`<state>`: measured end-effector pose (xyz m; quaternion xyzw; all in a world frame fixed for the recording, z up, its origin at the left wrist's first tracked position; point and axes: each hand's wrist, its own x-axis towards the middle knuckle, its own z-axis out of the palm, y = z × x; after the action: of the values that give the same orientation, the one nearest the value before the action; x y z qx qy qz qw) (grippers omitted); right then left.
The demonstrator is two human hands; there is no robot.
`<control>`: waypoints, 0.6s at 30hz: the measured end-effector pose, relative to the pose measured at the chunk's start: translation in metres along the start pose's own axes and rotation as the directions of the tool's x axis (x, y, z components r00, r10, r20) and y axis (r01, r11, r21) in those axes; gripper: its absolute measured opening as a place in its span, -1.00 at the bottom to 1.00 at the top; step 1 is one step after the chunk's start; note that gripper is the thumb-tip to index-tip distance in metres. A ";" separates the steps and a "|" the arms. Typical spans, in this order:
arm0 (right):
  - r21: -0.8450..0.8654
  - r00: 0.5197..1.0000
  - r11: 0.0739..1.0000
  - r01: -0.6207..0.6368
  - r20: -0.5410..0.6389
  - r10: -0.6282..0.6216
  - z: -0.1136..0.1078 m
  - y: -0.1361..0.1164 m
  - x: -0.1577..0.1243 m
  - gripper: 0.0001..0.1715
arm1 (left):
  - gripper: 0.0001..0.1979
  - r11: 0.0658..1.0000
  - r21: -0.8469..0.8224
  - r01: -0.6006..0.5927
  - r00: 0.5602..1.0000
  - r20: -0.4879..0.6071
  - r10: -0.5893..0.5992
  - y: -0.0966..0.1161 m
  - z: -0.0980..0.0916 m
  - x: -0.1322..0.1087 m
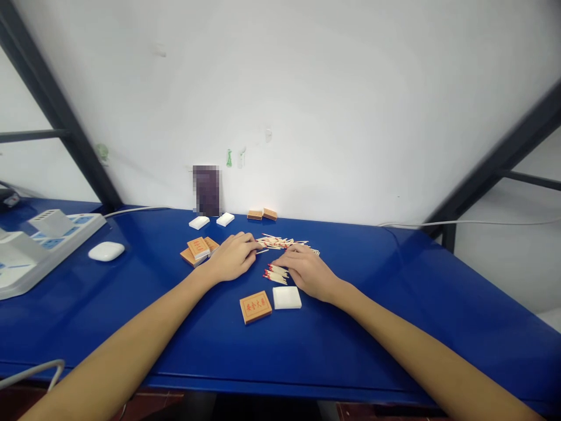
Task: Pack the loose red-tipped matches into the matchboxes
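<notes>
Red-tipped wooden matches (280,241) lie in a loose heap on the blue table. At the heap's left edge, my left hand (234,257) has its fingers closed, with a match (262,251) showing at the fingertips. My right hand (309,272) curves over the near right side of the heap, its fingers bent together; what is between them is hidden. Just below its fingertips is a neater bunch of matches (276,274), heads to the left. Closer to me are an orange matchbox sleeve (256,307) with red characters and a white matchbox tray (287,297).
Several orange matchboxes (198,248) are stacked left of my left hand. Two white trays (199,222) and two small boxes (262,214) stand near the wall. Farther left are a white rounded case (106,251) and a power strip (65,240) with plugs. Dark metal bars flank the table.
</notes>
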<state>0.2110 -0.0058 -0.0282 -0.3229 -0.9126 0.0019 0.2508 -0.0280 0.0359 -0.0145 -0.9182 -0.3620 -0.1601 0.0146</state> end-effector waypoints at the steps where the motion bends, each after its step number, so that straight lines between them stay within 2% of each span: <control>1: -0.002 1.000 1.000 -0.009 -0.014 0.009 0.001 0.000 0.000 -0.52 | -0.69 1.000 0.004 0.000 1.000 -0.002 0.000 0.001 0.000 0.000; 4: -0.063 0.992 0.993 -0.096 -0.085 0.090 0.005 0.004 0.002 -0.53 | -0.71 1.000 0.013 -0.008 1.000 -0.005 0.008 0.002 -0.001 -0.001; 8: -0.141 0.956 0.955 -0.262 -0.175 0.236 0.005 0.013 0.008 -0.63 | -0.71 1.000 0.016 -0.016 1.000 -0.004 0.016 0.003 -0.001 -0.001; 18: -0.223 0.957 0.932 -0.287 -0.018 0.290 0.005 0.016 0.008 -0.52 | -0.68 0.997 -0.017 -0.072 0.997 -0.001 0.072 0.006 0.000 -0.001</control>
<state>0.2128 0.0120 -0.0318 -0.4795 -0.8515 -0.0615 0.2029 -0.0250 0.0309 -0.0144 -0.9306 -0.3274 -0.1629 0.0127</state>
